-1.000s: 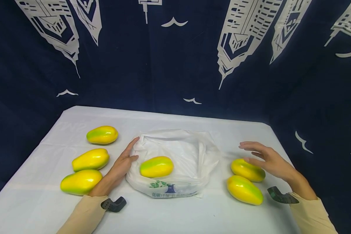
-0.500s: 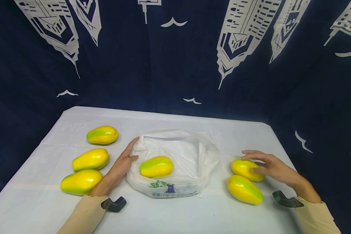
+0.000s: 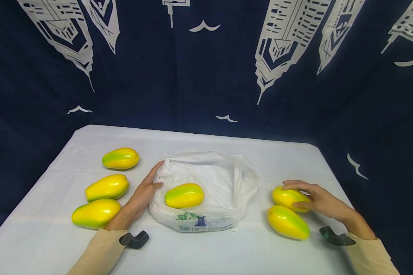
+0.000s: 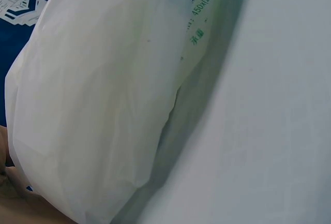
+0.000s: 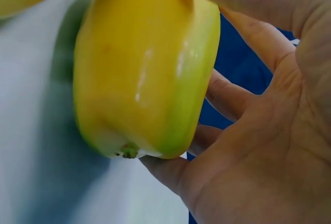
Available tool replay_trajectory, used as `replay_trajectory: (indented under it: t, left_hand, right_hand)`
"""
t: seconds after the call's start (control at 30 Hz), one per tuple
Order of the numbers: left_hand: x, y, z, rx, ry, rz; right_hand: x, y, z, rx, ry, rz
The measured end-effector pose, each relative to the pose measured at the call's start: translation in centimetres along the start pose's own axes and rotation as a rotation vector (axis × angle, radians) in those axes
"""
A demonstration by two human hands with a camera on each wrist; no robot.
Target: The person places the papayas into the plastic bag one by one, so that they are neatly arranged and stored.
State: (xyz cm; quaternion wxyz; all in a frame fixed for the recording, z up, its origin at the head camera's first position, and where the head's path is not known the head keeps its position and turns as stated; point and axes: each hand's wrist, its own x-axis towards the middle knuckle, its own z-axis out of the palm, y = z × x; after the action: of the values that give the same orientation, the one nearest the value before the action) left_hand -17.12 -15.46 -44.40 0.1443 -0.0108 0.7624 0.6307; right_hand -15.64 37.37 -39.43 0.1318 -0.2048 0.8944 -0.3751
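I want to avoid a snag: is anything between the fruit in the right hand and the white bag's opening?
No separate object visibly stands between the fruit in the right hand and the white bag; only the bag's own right side lies before its opening.

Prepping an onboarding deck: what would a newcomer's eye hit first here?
Probably the six yellow-green fruits: three left of the white bag, one in it, two to its right. The right hand grips the farther of those two. Behind the table, a navy cloth shows upside-down white towers.
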Motion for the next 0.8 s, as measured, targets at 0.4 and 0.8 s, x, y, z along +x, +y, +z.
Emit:
replay_trajectory:
  t: [0.4, 0.8]
  left_hand:
    - [-0.11, 0.18, 0.0, -0.002, -0.007, 0.012]
    - [-0.06, 0.24, -0.07, 0.0, -0.004, 0.017]
  right_hand:
    - [0.31, -0.06, 0.07, 0.015, -0.005, 0.002]
    - [0.32, -0.22, 0.07, -0.025, 0.015, 0.012]
